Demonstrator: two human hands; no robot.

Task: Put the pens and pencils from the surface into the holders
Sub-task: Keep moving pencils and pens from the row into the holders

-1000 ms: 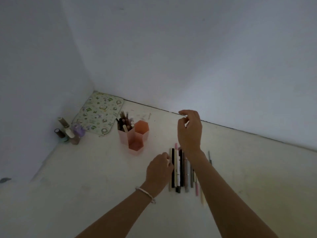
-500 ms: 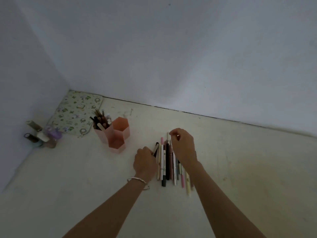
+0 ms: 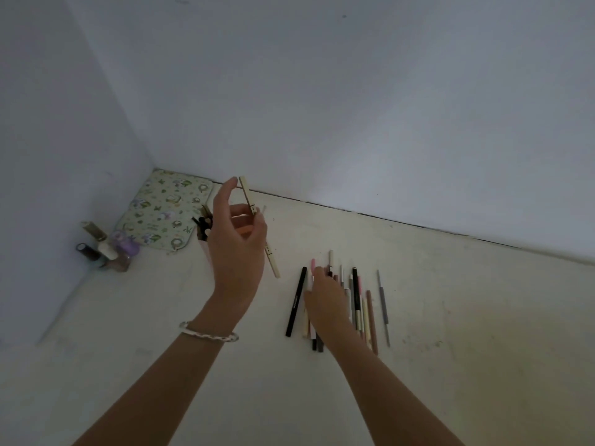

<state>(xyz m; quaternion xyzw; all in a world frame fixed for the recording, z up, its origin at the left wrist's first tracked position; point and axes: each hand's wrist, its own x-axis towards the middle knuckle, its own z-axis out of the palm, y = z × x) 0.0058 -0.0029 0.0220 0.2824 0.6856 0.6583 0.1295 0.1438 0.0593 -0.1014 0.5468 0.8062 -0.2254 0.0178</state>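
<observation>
Left hand raised, fingers pinched on a cream pen, the pink holders just behind them. Right hand down on the row of pens, fingertips touching; closed or apart, cannot tell.

Your left hand hides most of the pink holders; your right hand covers several pens.

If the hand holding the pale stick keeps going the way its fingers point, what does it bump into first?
Probably the pink holders, mostly hidden behind the left hand. Its cream pencil is raised just before them. Depth is hard to judge; the patterned pouch lies beyond.
</observation>
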